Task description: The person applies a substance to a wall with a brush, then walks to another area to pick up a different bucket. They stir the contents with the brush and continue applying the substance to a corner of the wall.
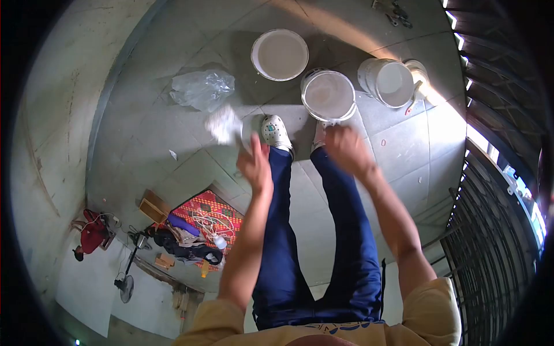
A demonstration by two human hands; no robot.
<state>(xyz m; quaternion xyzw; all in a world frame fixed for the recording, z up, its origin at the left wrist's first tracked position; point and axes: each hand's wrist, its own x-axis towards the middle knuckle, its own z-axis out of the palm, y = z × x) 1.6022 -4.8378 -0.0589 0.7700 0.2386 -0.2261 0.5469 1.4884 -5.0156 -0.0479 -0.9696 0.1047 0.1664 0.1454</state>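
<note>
My left hand is over the floor left of the shoes, its index finger stretched out and its other fingers curled. From it a grey strip leads to a white thing, smeared by motion, which the hand seems to hold. My right hand is blurred just below the middle white bucket, in front of the right shoe; its fingers look bent, and whether they hold anything is hidden. A clear plastic bag lies crumpled on the floor beyond the white thing.
More white buckets stand at the top and at the right. A red patterned mat with cables, cloth and bottles lies at the lower left, near a fan and a person. Metal bars line the right side.
</note>
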